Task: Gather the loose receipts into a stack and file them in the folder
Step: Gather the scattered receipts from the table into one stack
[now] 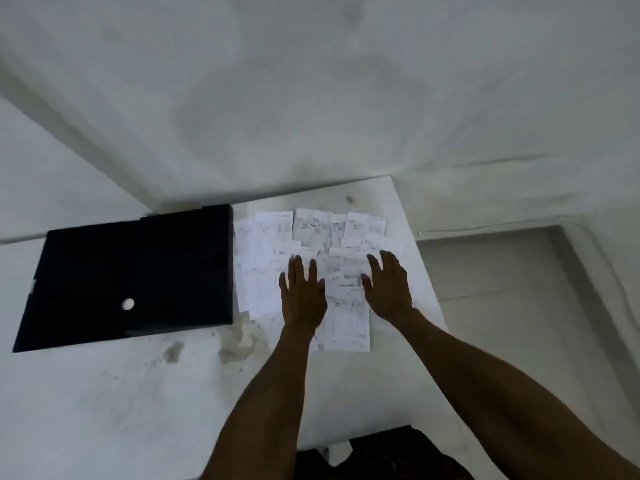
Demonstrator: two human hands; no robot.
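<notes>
Several white receipts (322, 233) lie spread and overlapping on the white table, right of a closed black folder (131, 275) with a small white round spot on its cover. My left hand (303, 292) rests flat on the receipts with fingers spread, holding nothing. My right hand (389, 285) is also flat and open on the receipts, about a hand's width to the right. One longer receipt (346, 323) lies between my two wrists. Some receipts are hidden under my hands.
The white table (121, 393) has stains near its middle and its right edge runs just past the receipts. A white wall stands behind, and pale floor (502, 271) lies to the right. Dark clothing shows at the bottom edge.
</notes>
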